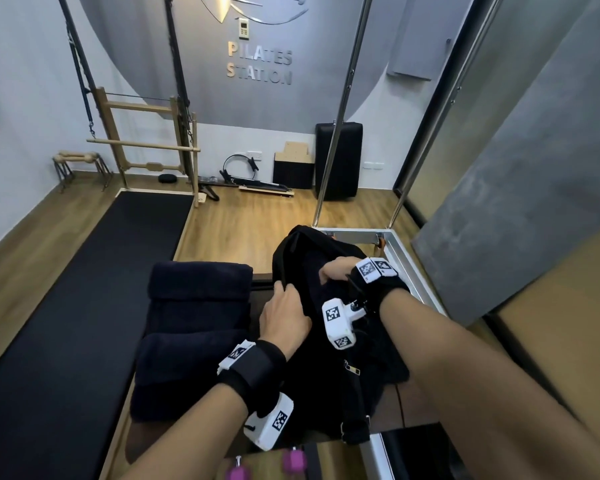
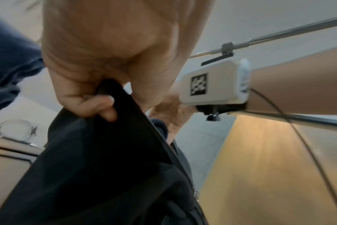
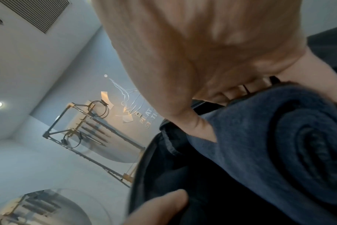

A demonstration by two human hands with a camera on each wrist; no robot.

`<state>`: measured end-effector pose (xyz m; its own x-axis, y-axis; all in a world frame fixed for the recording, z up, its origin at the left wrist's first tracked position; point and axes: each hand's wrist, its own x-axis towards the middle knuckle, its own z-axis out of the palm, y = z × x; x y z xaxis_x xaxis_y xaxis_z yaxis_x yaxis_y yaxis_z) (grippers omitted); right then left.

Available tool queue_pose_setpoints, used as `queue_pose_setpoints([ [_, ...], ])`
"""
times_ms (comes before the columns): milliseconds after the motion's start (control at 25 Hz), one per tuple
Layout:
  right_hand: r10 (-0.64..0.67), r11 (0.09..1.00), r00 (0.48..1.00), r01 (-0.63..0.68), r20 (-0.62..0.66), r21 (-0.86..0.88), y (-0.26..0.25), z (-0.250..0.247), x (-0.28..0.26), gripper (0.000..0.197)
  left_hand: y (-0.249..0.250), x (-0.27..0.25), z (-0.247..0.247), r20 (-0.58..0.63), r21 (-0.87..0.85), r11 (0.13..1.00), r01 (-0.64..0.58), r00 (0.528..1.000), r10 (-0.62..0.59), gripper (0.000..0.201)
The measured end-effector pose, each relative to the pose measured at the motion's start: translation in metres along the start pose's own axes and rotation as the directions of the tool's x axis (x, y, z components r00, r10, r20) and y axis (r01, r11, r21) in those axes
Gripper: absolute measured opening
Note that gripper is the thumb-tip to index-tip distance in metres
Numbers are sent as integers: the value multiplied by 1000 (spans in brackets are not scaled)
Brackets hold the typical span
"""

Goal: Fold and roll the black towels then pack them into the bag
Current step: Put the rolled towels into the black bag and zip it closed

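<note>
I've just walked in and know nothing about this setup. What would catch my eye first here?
Probably the two bare hands at work on the black fabric bag in the middle: the left hand grips the bag's opening edge while the right hand holds a rolled dark towel at its mouth. Just left of the bag lie more rolled dark towels, and silver PILATES STATION lettering stands on the far grey wall.

One bag point(image 1: 329, 358); three towels: one rolled point(image 3: 279, 144), two folded point(image 1: 198, 282) point(image 1: 187, 368).
</note>
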<state>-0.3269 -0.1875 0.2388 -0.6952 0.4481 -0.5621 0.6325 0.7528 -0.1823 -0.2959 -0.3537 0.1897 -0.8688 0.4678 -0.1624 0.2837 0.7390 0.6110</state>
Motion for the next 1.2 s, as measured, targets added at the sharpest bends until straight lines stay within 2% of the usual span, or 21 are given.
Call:
queue_pose_setpoints([
  [120,-38,997,999,36,-27,-69,4,-7,11,36,14,1,-3,-55,-8,993,-115,992,115,27],
  [160,-46,997,998,44,-31,-64,5,-6,13,37,17,2,-3,-40,12,991,-135,990,135,36],
  [280,-49,996,998,46,-40,-70,10,4,23,37,15,3,-5,55,123,985,-121,992,114,81],
  [360,-16,999,999,15,-39,-33,20,16,28,39,10,2,-8,78,178,979,-96,994,83,97],
  [480,-9,997,998,3,-67,-82,42,22,26,43,7,-1,-15,37,227,973,-46,999,39,88],
  [600,101,981,985,-122,-142,-150,69,7,22,44,15,-2,-18,-13,262,965,-26,999,31,88],
  [760,67,994,992,-76,-108,-85,97,-2,40,36,30,-3,-14,59,231,966,-113,993,102,90],
  [800,46,994,993,-57,-110,-95,95,1,42,39,32,-2,-12,82,213,968,-134,990,119,94],
  [920,-36,999,995,38,-94,22,76,19,53,48,33,0,-7,163,137,977,-162,977,139,113],
  [1080,-85,995,996,84,-7,-59,62,55,64,42,26,-3,-4,193,58,982,-178,967,164,122],
  [1200,-80,996,996,78,-32,-48,70,69,65,58,20,-7,-1,194,84,980,-180,968,162,124],
])
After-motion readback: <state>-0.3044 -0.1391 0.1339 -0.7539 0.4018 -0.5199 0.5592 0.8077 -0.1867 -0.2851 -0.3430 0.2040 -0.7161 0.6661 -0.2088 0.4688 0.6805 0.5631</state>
